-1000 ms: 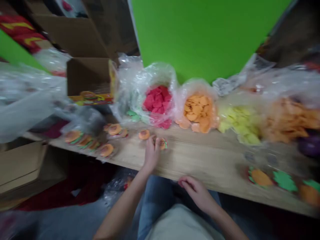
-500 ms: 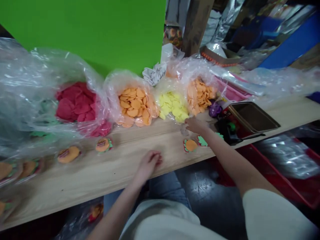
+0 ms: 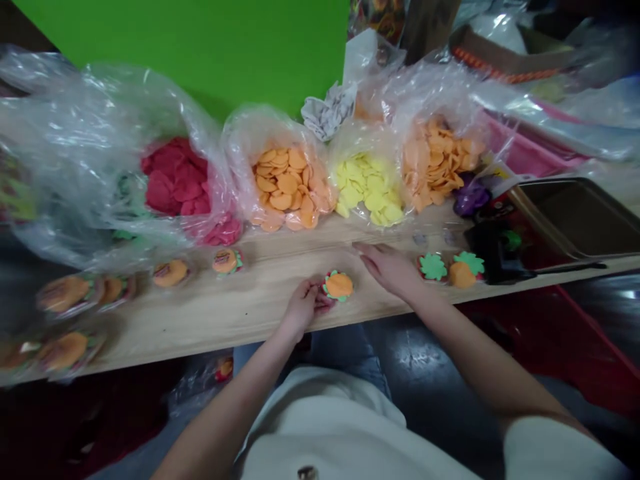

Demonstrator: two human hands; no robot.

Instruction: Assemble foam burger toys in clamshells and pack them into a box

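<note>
On the wooden table (image 3: 240, 313), my left hand (image 3: 303, 305) pinches the edge of an orange felt disc stacked on a green leaf piece (image 3: 339, 285). My right hand (image 3: 389, 267) lies just right of that piece, fingers stretched flat toward it and holding nothing. Further right lie a green felt leaf (image 3: 433, 266) and another orange-on-green piece (image 3: 464, 272). Behind them stand open plastic bags of felt cut-outs: red (image 3: 175, 183), orange (image 3: 285, 183), yellow (image 3: 367, 190) and pale orange (image 3: 440, 160).
Several wrapped finished pieces (image 3: 170, 272) line the table's left side. A dark metal tray (image 3: 570, 217), a black tool (image 3: 493, 253) and a purple object (image 3: 470, 198) sit at the right. A green board (image 3: 200, 47) stands behind the bags.
The orange-and-green piece has moved left from the table's right part to my left hand. My right hand has drawn back from the yellow bag. The camera has tilted down.
</note>
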